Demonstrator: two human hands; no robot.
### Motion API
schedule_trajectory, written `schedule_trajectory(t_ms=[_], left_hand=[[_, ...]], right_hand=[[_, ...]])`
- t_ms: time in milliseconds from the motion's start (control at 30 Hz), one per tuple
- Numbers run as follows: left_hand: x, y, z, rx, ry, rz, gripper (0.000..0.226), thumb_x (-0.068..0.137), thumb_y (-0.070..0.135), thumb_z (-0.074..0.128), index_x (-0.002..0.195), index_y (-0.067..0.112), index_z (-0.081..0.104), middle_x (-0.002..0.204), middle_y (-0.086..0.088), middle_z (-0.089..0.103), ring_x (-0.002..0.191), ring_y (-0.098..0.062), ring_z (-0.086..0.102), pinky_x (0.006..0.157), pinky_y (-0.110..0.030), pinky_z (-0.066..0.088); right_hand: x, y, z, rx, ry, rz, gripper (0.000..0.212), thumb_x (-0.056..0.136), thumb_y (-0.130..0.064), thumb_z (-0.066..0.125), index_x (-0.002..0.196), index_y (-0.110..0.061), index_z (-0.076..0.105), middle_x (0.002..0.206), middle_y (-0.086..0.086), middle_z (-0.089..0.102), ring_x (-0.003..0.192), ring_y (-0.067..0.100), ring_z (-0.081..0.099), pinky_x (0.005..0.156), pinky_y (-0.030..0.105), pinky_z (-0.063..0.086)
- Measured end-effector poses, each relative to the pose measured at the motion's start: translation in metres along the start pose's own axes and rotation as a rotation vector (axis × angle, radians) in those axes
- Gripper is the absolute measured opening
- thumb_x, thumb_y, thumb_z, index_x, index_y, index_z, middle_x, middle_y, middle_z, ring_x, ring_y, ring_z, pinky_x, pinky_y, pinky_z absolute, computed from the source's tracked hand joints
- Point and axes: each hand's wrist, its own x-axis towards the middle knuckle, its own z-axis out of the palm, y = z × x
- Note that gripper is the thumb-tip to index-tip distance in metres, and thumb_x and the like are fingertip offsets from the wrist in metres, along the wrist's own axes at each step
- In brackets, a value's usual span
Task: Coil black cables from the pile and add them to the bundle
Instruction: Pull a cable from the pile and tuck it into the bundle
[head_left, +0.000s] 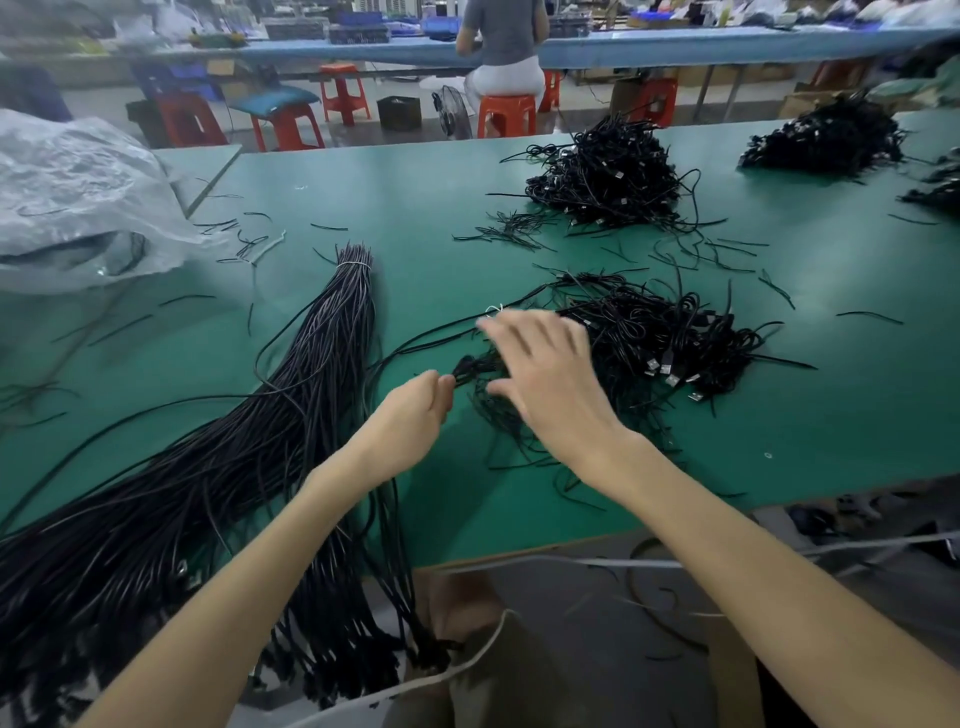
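Observation:
A long bundle of straight black cables (311, 395), tied near its far end with a white band, lies on the green table (405, 208) at the left and hangs over the near edge. A tangled pile of coiled black cables (670, 343) with silver USB plugs sits at centre right. My left hand (415, 415) pinches a small bunch of black cable ends at the pile's near-left edge. My right hand (545, 379), blurred, hovers over the same spot with fingers spread and holds nothing.
Another heap of black cables (608, 176) lies farther back, with more heaps (826, 137) at the right. A crumpled clear plastic bag (78, 202) sits at the far left. Short black wire ties are scattered about. A person sits on an orange stool (506, 114) beyond.

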Motion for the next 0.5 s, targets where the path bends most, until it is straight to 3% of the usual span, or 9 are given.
schedule_trajectory(t_ms=[67,200,300,500], left_hand=[[0.006,-0.004,0.004,-0.097,0.083,-0.061,0.044,0.113,0.035,0.027,0.077,0.014,0.044,0.072,0.001,0.048,0.064,-0.017,0.043,0.060,-0.034,0.035],[0.006,-0.014,0.018,-0.447,0.116,-0.173,0.036,0.112,0.027,0.029,0.080,0.014,0.039,0.065,0.006,0.033,0.054,-0.011,0.029,0.049,-0.022,0.028],[0.003,-0.017,0.020,-0.584,0.133,-0.182,0.033,0.112,0.026,0.029,0.082,0.014,0.038,0.062,0.008,0.029,0.051,-0.009,0.023,0.043,-0.019,0.023],[0.000,-0.020,0.020,-0.607,0.136,-0.149,0.036,0.113,0.029,0.028,0.083,0.013,0.040,0.063,0.007,0.031,0.049,-0.009,0.025,0.043,-0.020,0.023]], right_hand=[[0.003,0.012,0.003,0.085,0.079,0.224,0.052,0.092,-0.029,0.073,0.135,-0.009,0.053,0.131,0.008,0.055,0.122,0.025,0.048,0.104,0.037,0.035],[0.004,0.034,0.020,0.180,-0.118,0.559,0.028,0.098,-0.034,0.066,0.116,-0.014,0.061,0.121,0.006,0.060,0.116,0.027,0.050,0.100,0.040,0.033],[0.002,0.038,0.034,0.183,-0.178,0.608,0.024,0.100,-0.036,0.064,0.110,-0.014,0.065,0.117,0.008,0.063,0.114,0.029,0.052,0.099,0.042,0.036],[0.007,0.039,0.035,0.177,-0.166,0.627,0.014,0.100,-0.030,0.065,0.100,-0.017,0.069,0.109,0.006,0.065,0.111,0.029,0.054,0.097,0.042,0.036]])
